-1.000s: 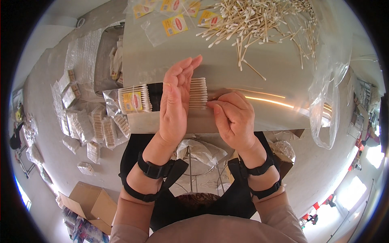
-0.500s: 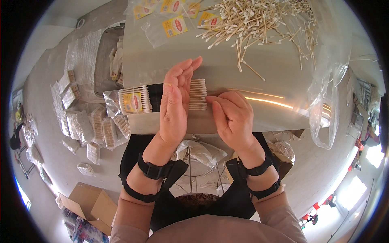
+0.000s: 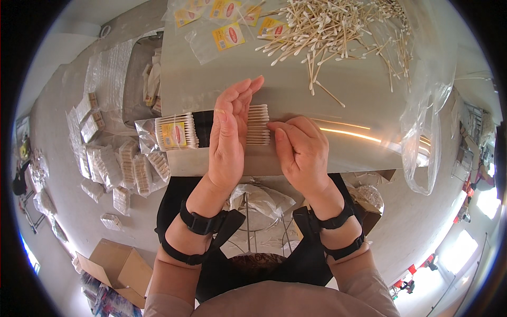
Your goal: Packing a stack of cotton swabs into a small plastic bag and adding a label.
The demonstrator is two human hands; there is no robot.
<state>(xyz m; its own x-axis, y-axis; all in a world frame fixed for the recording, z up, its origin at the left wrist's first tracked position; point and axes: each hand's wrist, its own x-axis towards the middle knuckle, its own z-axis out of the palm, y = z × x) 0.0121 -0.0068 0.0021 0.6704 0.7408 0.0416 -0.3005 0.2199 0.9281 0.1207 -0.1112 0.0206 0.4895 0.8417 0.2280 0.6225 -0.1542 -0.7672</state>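
My left hand [image 3: 228, 134] stands on edge across a row of wooden cotton swabs [image 3: 257, 124], its fingers stretched out and held together. It covers the middle of the row. My right hand [image 3: 302, 150] is curled on the other side, with its index fingertip at the swabs' white right-hand tips. Nothing shows between its fingers. Left of my left hand, a black strip [image 3: 202, 128] lies on the metal table [image 3: 211, 74]. It runs up to a clear plastic bag [image 3: 147, 133] holding a row of swabs and a yellow label card [image 3: 173, 134].
A heap of loose swabs [image 3: 322, 29] spreads over the table's far right, with yellow cards in clear bags [image 3: 228, 36] to its left. A clear plastic sheet [image 3: 422, 142] drapes over the right edge. Packed swab bundles [image 3: 127, 161] and an open cardboard box [image 3: 116, 269] lie at left.
My right hand has shifted very slightly to the left and up at the swab tips. My left hand keeps almost the same place.
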